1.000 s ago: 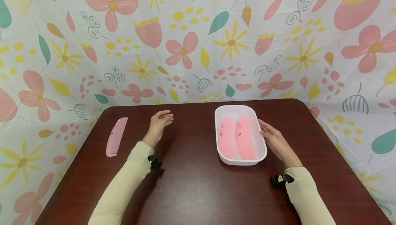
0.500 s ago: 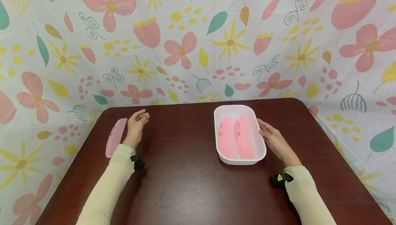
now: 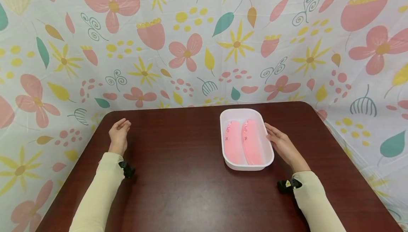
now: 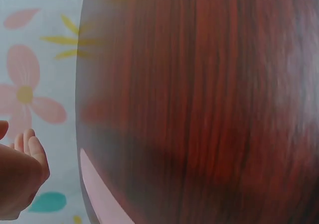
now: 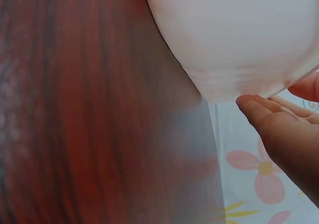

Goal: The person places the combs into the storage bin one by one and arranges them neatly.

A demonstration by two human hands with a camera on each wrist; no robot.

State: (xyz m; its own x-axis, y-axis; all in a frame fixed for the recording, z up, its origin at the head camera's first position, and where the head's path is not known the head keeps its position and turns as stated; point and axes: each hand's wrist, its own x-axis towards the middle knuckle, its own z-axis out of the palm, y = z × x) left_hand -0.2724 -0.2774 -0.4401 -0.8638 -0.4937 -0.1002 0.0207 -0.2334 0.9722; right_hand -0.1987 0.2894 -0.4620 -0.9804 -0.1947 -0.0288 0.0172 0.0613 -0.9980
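My left hand [image 3: 119, 135] hovers at the table's left side with loosely bent fingers and nothing held. Beneath it lies a pink comb [image 4: 102, 196], almost wholly covered by the hand and sleeve in the head view; the left wrist view shows part of it on the table, apart from the fingers. A white plastic tub [image 3: 247, 167] stands right of centre with two pink combs inside, a left one [image 3: 232, 143] and a right one [image 3: 252, 143], side by side. Against the tub's right wall rest the extended fingers of my right hand [image 3: 283, 147], its thumb near the rim.
The dark red-brown wooden table [image 3: 178, 189] reaches back to a white curtain [image 3: 197, 19] printed with flowers and leaves. Black camera straps sit on both wrists, a left one [image 3: 126, 169] and a right one [image 3: 288, 185].
My left hand has moved left from the table's back middle to over the loose comb, which it now covers. My right hand and the tub have stayed in place.
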